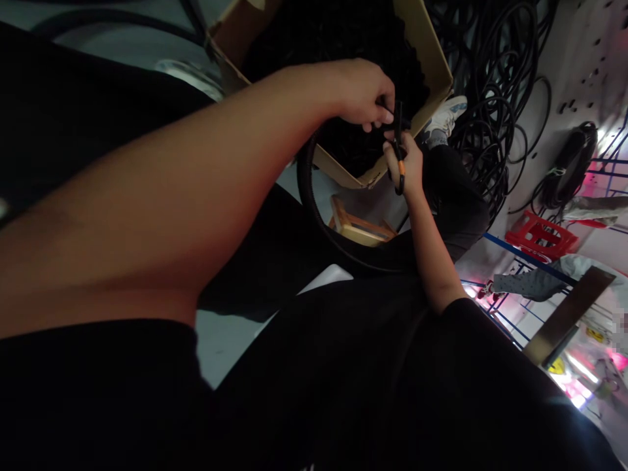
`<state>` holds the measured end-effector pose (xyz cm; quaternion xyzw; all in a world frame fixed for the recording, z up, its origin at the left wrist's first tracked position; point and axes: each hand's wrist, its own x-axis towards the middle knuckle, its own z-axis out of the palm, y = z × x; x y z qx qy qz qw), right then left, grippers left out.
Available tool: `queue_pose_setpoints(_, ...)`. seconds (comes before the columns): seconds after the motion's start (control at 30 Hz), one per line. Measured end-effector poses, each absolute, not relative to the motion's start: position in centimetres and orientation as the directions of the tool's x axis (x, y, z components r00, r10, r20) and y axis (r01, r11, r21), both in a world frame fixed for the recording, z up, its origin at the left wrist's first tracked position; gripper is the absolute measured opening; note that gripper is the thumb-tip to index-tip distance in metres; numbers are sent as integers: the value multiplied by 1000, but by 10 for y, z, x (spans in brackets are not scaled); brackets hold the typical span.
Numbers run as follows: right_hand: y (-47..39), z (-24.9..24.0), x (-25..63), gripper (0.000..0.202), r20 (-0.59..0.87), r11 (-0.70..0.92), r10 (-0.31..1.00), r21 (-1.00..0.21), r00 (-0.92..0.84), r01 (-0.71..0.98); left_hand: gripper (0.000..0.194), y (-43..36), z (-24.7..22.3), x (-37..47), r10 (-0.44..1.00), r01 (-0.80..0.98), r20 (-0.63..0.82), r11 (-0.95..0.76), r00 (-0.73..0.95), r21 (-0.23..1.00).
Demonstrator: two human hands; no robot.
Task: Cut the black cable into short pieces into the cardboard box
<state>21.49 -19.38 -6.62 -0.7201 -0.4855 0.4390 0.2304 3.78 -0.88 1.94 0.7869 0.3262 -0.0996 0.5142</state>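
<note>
My left hand (pixel 366 91) reaches over a cardboard box (pixel 434 49), its fingers pinched on a dark piece that looks like the end of a black hose (pixel 308 186). The hose loops down beside the box and across my lap; part of it is hidden behind my left forearm. Just below, my right hand (pixel 412 160) is wrapped round black scissors (pixel 401 169) with an orange patch on the handle. Their blades point up, close to my left fingertips. Many short black pieces (pixel 338 39) fill the box, too dark to tell apart.
A small wooden stool (pixel 363 232) stands below the box. Tangled black hoses (pixel 495 98) lie to the right, with a coiled bundle (pixel 572 163) farther off. Beyond are a red plastic stool (pixel 542 237), blue metal racking (pixel 505 243) and another person's leg (pixel 527 284).
</note>
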Motion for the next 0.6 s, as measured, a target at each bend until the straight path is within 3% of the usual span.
queue_pose_setpoints(0.1,-199,-62,213,60,-342,-439,899,-693,274,572,34,-5,18,38,390,620,-504,-279,771,733)
queue_pose_setpoints(0.3,-205,-55,208,53,-380,-405,908,-695,174,593,31,-7,21,39,362,612,-496,-386,789,691)
queue_pose_setpoints(0.6,-201,-62,211,49,-394,-448,892,-703,222,553,43,-8,26,38,397,635,-495,-476,773,609)
